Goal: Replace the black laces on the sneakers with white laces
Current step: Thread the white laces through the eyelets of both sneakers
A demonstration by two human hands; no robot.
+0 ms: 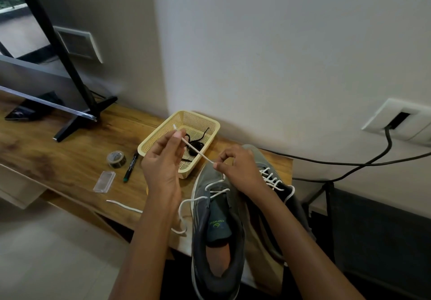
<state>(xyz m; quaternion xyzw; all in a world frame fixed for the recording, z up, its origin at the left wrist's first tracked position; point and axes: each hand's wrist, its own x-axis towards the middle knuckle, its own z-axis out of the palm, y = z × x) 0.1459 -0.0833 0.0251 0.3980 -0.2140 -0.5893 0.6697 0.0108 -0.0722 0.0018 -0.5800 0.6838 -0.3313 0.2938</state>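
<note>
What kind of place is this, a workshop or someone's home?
Most likely a home, probably a living room or bedroom: a flat-screen TV stands on a wooden console against a plain wall, with a wall socket and cables plugged in beside it.

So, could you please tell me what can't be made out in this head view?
Head view:
- Far sneaker: the right hand covers much of its lacing.
- Near sneaker: the eyelet the white lace leaves is hidden under that hand.
- Black laces in the basket: partly behind the left hand; number unclear.
- Marker: print too small.
</note>
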